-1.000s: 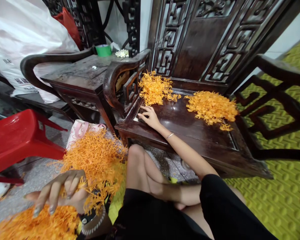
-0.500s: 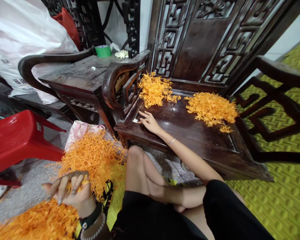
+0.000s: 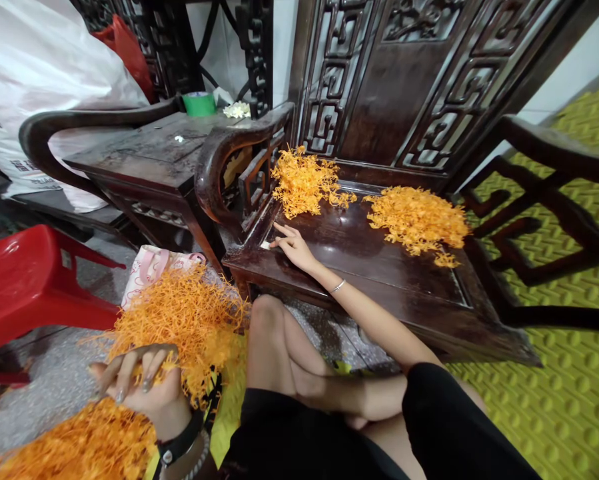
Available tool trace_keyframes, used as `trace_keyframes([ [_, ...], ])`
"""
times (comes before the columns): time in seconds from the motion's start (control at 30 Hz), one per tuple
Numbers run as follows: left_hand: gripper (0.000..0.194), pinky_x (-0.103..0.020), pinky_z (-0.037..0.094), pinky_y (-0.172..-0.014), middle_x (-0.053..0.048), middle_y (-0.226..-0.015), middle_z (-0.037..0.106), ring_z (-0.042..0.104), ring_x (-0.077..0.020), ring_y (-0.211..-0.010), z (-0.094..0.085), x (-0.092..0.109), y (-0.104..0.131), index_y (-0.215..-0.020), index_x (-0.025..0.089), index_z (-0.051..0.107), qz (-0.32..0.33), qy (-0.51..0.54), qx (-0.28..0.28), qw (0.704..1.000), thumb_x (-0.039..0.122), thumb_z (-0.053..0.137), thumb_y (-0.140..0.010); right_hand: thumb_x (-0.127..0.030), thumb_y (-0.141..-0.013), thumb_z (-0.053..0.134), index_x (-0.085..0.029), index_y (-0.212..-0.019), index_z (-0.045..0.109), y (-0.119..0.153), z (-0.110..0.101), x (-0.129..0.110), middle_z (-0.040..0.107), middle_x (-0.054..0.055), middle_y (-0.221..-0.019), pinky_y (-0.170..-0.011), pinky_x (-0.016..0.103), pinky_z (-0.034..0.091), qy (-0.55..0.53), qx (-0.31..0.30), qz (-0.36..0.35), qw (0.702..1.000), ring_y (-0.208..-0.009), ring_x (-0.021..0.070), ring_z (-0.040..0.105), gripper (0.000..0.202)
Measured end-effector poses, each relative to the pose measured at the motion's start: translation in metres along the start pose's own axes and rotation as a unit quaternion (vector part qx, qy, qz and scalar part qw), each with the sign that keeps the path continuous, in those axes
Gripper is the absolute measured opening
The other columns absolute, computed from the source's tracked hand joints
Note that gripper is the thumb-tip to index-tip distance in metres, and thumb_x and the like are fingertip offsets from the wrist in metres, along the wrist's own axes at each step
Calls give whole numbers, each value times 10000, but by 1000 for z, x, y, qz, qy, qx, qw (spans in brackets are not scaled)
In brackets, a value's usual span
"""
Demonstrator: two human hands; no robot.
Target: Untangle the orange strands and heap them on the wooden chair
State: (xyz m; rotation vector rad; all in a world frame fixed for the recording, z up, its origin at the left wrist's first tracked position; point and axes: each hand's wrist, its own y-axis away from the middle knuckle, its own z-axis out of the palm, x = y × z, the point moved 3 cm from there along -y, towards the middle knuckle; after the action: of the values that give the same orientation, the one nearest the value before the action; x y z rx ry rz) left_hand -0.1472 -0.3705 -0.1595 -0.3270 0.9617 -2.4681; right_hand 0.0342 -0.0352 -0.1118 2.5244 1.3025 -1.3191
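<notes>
At lower left, the left hand (image 3: 142, 385), fingers curled in, grips a few thin orange strands (image 3: 169, 361). Dark wristband (image 3: 182, 437) and beaded bracelet (image 3: 200, 453) on that wrist. Hand is over the near edge of a lower orange pile (image 3: 79, 447), which is partly cut off by the frame. Just beyond the hand, a tall loose orange heap (image 3: 179, 313), yellow sheet (image 3: 229, 393) at its right side.

On the front left corner of the dark wooden chair seat (image 3: 369, 267), the right hand (image 3: 296, 250): fingers apart, not clamped on anything, tips at a small white piece (image 3: 266, 245); touching or just beside, cannot tell. Silver bangle (image 3: 338, 285) on the wrist.

Further back on the seat, two orange clumps: left clump (image 3: 304, 183) near the armrest (image 3: 212, 167), wider right clump (image 3: 419, 217) toward the opposite side, gap between. Carved backrest (image 3: 379, 93) behind.

Left of the chair, wooden side table (image 3: 144, 150) with green tape roll (image 3: 199, 104) and small pale heap (image 3: 237, 110) near its back edge. Pink-and-white tote bag (image 3: 142, 270) behind the tall heap. Far left, red plastic stool (image 3: 19, 267); large white sack (image 3: 44, 67) beyond. Yellow textured mat (image 3: 569, 393) at right.
</notes>
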Motion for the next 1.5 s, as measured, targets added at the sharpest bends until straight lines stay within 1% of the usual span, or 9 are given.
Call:
trace_keyframes([
  [0.13, 296, -219, 314, -564, 68, -562, 534, 427, -57, -503, 0, -1, 0, -709, 199, 614, 7, 14, 10, 1000, 415, 498, -875, -218, -879, 526, -172, -957, 771, 0, -1, -4, 472, 35, -1420, -1150, 462, 270, 13, 21, -2, 1000, -1357, 287, 344, 261],
  [0.23, 286, -222, 309, -541, 74, -564, 526, 363, -55, -466, 1, -5, 0, -718, 202, 628, 25, 12, 31, 999, 388, 501, -894, -223, -855, 550, -189, -1048, 757, 1, -1, -10, 427, 20, -1455, -1157, 484, 243, 40, 9, -39, 998, -1391, 305, 285, 286],
  [0.4, 422, -224, 319, -509, 82, -541, 522, 368, -57, -450, -1, -7, 2, -719, 208, 627, 43, 6, 60, 997, 509, 433, -942, -188, -819, 542, -228, -1070, 753, 3, 1, -16, 375, -18, -1486, -1139, 523, 253, 96, -11, -62, 993, -1419, 335, 222, 331],
  [0.8, 524, -217, 318, -457, 86, -538, 562, 339, -49, -399, 0, -9, 0, -713, 207, 659, 77, -15, 95, 992, 556, 360, -965, -178, -808, 533, -243, -1050, 758, 6, 1, -20, 378, -17, -1487, -1122, 536, 268, 112, -17, -71, 991, -1422, 338, 218, 336],
  [1.07, 442, -223, 306, -465, 80, -539, 545, 307, -53, -402, 3, -14, -5, -709, 200, 650, 60, 10, 85, 995, 492, 425, -953, -210, -814, 624, -207, -885, 766, -1, -3, -9, 539, 17, -1359, -1112, 460, 307, 24, 74, -48, 996, -1313, 276, 383, 159],
  [1.17, 426, -223, 315, -487, 67, -510, 504, 313, -59, -411, 8, -23, -8, -704, 194, 645, 52, 22, 69, 996, 468, 438, -955, -202, -790, 662, -204, -816, 755, -11, 1, -12, 557, 24, -1337, -1110, 457, 296, 18, 79, -39, 996, -1310, 269, 385, 96],
  [1.23, 414, -219, 325, -504, 65, -504, 479, 307, -60, -417, 11, -32, -9, -708, 189, 636, 58, 33, 84, 994, 441, 433, -966, -200, -757, 701, -198, -751, 736, -17, 4, -17, 568, 24, -1324, -1107, 457, 292, 15, 78, -39, 996, -1317, 270, 379, 35],
  [1.4, 377, -210, 351, -531, 65, -535, 502, 316, -64, -453, 18, -63, -11, -672, 161, 597, 62, 77, 148, 984, 354, 473, -972, -279, -727, 755, -195, -660, 706, -18, 10, -19, 580, 21, -1307, -1093, 478, 292, 12, 74, -38, 996, -1309, 289, 380, 119],
  [1.5, 335, -201, 380, -545, 66, -542, 534, 364, -63, -479, 23, -79, -16, -697, 178, 631, 30, 43, 195, 979, 362, 523, -956, -195, -773, 683, -203, -734, 741, -16, 8, -17, 556, 26, -1337, -1066, 487, 317, 5, 73, -30, 997, -1286, 287, 392, 71],
])
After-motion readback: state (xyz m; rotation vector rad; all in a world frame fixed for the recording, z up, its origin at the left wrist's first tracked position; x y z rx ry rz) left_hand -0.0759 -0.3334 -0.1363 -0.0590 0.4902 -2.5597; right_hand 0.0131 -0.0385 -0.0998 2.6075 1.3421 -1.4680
